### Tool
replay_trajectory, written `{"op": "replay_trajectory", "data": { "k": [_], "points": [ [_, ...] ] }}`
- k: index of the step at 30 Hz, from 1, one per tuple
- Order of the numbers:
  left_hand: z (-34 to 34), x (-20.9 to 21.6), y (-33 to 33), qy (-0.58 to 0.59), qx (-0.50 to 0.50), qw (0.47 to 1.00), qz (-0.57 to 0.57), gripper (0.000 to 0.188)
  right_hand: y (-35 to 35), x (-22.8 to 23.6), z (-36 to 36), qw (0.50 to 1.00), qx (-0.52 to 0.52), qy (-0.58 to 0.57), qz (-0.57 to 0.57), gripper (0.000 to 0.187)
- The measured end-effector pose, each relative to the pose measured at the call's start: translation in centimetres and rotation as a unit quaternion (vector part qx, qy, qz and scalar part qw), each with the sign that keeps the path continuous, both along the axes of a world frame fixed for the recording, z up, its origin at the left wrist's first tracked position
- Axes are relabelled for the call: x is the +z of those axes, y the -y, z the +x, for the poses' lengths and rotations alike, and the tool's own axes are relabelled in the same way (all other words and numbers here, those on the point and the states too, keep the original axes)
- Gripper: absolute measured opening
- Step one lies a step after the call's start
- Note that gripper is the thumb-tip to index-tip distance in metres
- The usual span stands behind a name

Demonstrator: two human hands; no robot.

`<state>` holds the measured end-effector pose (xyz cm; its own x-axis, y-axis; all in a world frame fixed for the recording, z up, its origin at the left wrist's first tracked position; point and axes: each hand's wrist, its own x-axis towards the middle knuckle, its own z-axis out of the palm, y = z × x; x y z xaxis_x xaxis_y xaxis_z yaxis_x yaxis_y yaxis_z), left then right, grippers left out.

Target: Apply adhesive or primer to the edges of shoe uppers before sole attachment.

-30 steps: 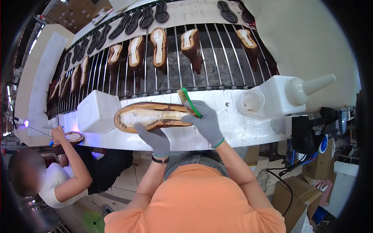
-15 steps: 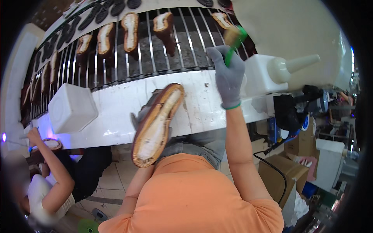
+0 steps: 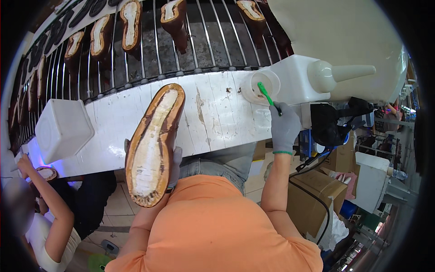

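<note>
My left hand (image 3: 174,164), in a grey glove, holds a brown shoe (image 3: 155,143) sole side up, its pale bottom facing me, in front of the white bench (image 3: 213,113). My right hand (image 3: 284,127), also gloved in grey, grips a green-handled brush (image 3: 267,96). The brush tip dips into a small round white cup (image 3: 259,86) at the bench's right end.
A wire rack conveyor (image 3: 199,41) behind the bench carries several brown shoes sole up. A white box (image 3: 63,129) sits at the bench's left, a white nozzle container (image 3: 317,77) at its right. Another person (image 3: 41,213) works at lower left. Cardboard boxes (image 3: 317,195) stand at right.
My right hand has come down from the rack and put the brush into the cup. The shoe in my left hand has turned from lying crosswise to pointing away from me.
</note>
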<state>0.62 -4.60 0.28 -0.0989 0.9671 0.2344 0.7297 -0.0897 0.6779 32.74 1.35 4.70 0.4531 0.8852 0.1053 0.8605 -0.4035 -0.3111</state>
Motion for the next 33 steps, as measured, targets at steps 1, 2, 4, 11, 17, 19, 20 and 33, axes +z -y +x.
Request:
{"op": "replay_trajectory", "data": {
  "k": [1, 2, 4, 11, 17, 19, 20, 33],
  "points": [
    [-0.1, 1.2, -0.3, -0.093, -0.025, 0.995, 0.019, 0.069, -0.3, -0.1, -0.1, 1.0, -0.009, 0.01, -0.018, 0.019],
    [-0.2, 2.4, -0.6, -0.105, -0.04, 0.994, 0.008, 0.068, -0.6, 0.0, -0.3, 0.999, -0.006, 0.025, -0.029, 0.02],
    [-0.2, 4.6, -1.3, -0.154, -0.066, 0.986, -0.006, 0.065, -1.3, 0.3, -0.6, 0.997, 0.0, 0.055, -0.044, 0.021],
    [-0.2, 5.7, -1.7, -0.16, -0.072, 0.985, -0.01, 0.062, -2.2, 0.9, -0.5, 0.987, 0.053, 0.123, -0.093, 0.023],
    [-0.7, 3.7, -2.3, -0.21, -0.04, 0.976, 0.043, 0.069, -1.6, -0.2, 2.3, 0.976, 0.023, -0.208, -0.056, 0.026],
    [-0.8, 4.9, -1.8, -0.236, -0.079, 0.969, 0.011, 0.066, -0.9, -0.7, 2.7, 0.918, -0.053, -0.389, -0.046, 0.029],
    [-0.6, 5.3, -2.0, -0.23, -0.083, 0.97, -0.006, 0.068, -0.6, -0.9, 2.7, 0.901, -0.052, -0.429, -0.033, 0.029],
    [4.6, -3.5, -2.9, 0.192, -0.054, 0.952, 0.231, 0.071, 1.5, 6.1, -5.6, 0.811, 0.176, -0.554, -0.062, 0.021]
  ]
}}
